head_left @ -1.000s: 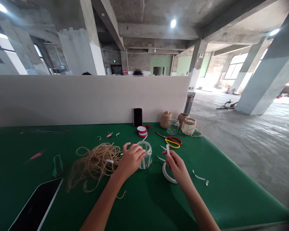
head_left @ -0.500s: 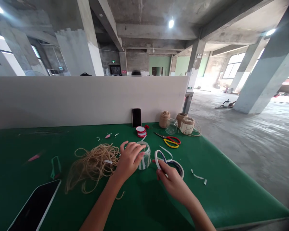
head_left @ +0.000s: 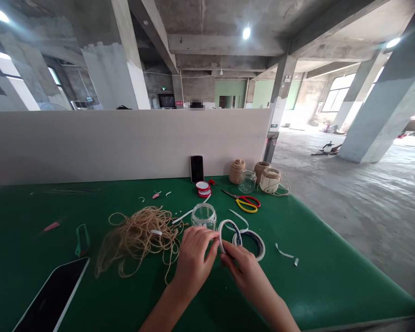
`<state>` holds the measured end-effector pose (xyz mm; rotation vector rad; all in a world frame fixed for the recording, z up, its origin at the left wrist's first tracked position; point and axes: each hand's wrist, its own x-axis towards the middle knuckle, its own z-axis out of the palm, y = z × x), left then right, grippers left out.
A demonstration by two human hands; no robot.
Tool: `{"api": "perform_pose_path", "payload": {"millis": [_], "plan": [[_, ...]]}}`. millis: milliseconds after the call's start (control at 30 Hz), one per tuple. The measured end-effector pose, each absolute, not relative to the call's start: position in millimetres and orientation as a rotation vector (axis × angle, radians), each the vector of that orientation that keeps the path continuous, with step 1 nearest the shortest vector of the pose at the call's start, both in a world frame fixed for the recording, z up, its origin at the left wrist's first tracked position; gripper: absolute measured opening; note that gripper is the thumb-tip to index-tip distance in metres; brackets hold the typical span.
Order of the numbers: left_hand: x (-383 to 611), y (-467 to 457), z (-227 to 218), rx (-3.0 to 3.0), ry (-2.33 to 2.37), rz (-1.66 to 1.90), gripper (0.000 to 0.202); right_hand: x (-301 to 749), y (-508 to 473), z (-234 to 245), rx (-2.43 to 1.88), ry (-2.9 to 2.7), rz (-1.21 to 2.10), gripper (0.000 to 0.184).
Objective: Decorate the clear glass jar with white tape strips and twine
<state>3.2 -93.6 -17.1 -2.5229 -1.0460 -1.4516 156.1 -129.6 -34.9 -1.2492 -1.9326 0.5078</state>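
Note:
My right hand [head_left: 244, 267] is closed around a narrow roll of white double-sided tape [head_left: 221, 230], held upright on edge. My left hand [head_left: 198, 253] pinches with thumb and fingertips at the left edge of that roll; the exact spot gripped is small and partly hidden. Just beyond the left fingers stands an open glass jar [head_left: 204, 212], its lower part covered by the hand. A second, wider tape roll [head_left: 262, 246] lies flat on the table, behind the right hand. To the left spreads a loose heap of jute twine [head_left: 138, 235].
Red-and-yellow scissors [head_left: 247, 205], red-edged spools [head_left: 203, 186] and an upright phone [head_left: 196, 169] are farther back. Twine-wrapped jars [head_left: 237, 172] and a clear jar [head_left: 247, 182] stand at back right. A larger phone [head_left: 51, 295] lies front left. Tape scraps [head_left: 285, 252] lie right.
My left hand has left the jar's rim and come down and right to the tape roll, fingers now pinched. The right hand keeps the roll, turned slightly more face-on.

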Motion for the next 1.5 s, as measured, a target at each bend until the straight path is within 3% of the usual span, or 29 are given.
{"api": "perform_pose_path", "payload": {"millis": [533, 967, 1233, 1400, 1500], "plan": [[-0.9, -102.5, -18.2, -2.618, -1.175, -1.488, 0.022, 153.0, -136.7, -38.8, -1.006, -1.773, 0.845, 0.038], [-0.4, -99.5, -20.3, -2.667, -1.206, -1.543, 0.010, 152.1, -137.1, -42.5, -1.160, -2.006, 0.394, 0.036], [-14.0, -102.2, -19.7, -2.797, -1.094, -1.392, 0.011, 159.3, -129.3, -55.7, -1.293, -1.987, 0.217, 0.037], [-29.4, -101.5, -3.5, -2.590, -1.102, -1.574, 0.011, 166.5, -120.6, -70.5, -1.384, -1.933, 0.076, 0.034], [-28.5, -95.8, 1.7, -2.610, -1.180, -1.487, 0.021, 164.2, -120.2, -68.7, -1.333, -1.948, 0.114, 0.034]]}}
